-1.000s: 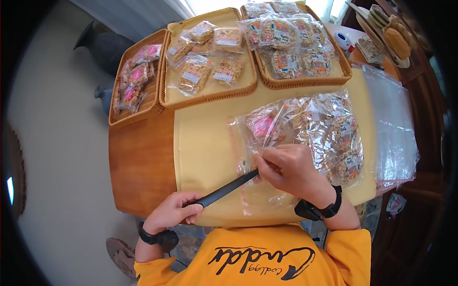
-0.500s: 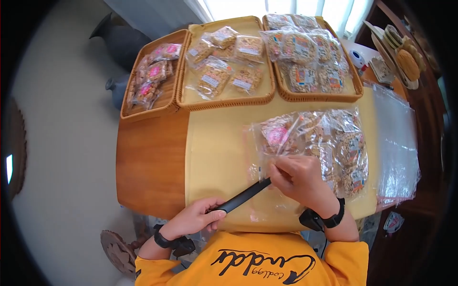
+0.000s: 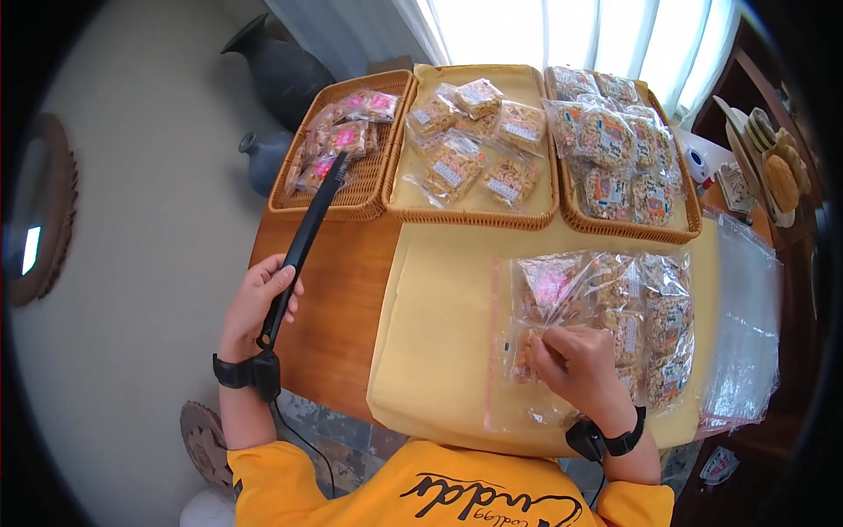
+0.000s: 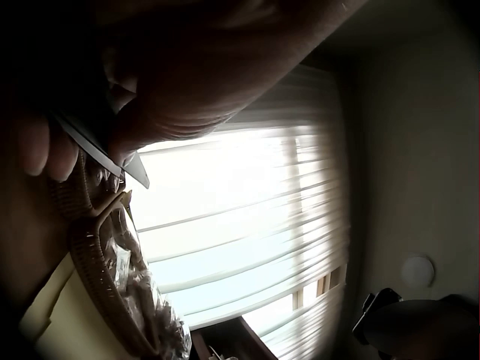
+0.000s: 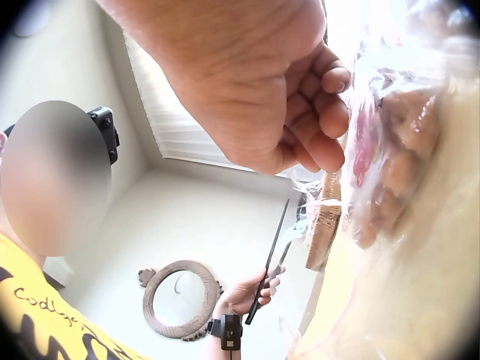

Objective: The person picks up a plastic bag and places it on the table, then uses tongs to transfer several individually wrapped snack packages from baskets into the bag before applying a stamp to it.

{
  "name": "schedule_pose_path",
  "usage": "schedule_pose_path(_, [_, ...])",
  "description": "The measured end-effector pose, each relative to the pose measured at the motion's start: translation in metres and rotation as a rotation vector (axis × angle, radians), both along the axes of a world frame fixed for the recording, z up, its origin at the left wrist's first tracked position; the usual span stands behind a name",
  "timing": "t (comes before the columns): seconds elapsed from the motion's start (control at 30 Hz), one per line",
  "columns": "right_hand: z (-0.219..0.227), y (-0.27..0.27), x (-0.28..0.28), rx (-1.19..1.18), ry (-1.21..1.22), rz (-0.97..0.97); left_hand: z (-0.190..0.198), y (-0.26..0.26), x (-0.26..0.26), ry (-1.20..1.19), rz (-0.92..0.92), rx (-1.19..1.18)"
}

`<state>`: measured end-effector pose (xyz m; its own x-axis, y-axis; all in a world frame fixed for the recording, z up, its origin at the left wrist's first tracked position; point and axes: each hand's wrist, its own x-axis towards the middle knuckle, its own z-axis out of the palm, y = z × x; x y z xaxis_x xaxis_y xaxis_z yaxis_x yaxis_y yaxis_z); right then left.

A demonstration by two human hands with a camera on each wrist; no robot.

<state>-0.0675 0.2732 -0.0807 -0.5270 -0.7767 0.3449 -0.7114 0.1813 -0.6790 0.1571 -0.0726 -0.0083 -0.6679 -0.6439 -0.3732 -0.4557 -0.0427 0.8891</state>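
My left hand (image 3: 257, 303) grips a pair of long black tongs (image 3: 309, 233) near its handle end. The tips lie over the pink-labelled snack packets (image 3: 348, 139) in the left wicker basket (image 3: 367, 198); in the right wrist view the two arms stand apart, with nothing seen between them. My right hand (image 3: 578, 362), fingers curled, pinches the film of a large clear plastic bag (image 3: 527, 406) lying on the yellow cloth. Inside the bag are several snack packets (image 3: 672, 325), one with a pink label. The right fingers (image 5: 330, 124) hide part of the bag's opening side.
Two more wicker baskets with packets, the middle basket (image 3: 470, 215) and the right basket (image 3: 632, 230), stand along the back. A stack of flat clear bags (image 3: 742, 307) lies at the table's right edge. Dark vases (image 3: 279, 75) stand beyond the left side, and a wooden shelf is at the right.
My left hand has swung the tongs from beside the bag, near my right hand, up and left over the left basket. The right hand stays at the bag. The head view has shifted left.
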Motion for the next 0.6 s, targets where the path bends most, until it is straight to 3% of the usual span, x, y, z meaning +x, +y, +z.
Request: schedule_pose_path(0.6, [-0.001, 0.000, -0.003, -0.002, -0.002, 0.054, -0.035, -0.039, -0.070, 0.050, 0.075, 0.150])
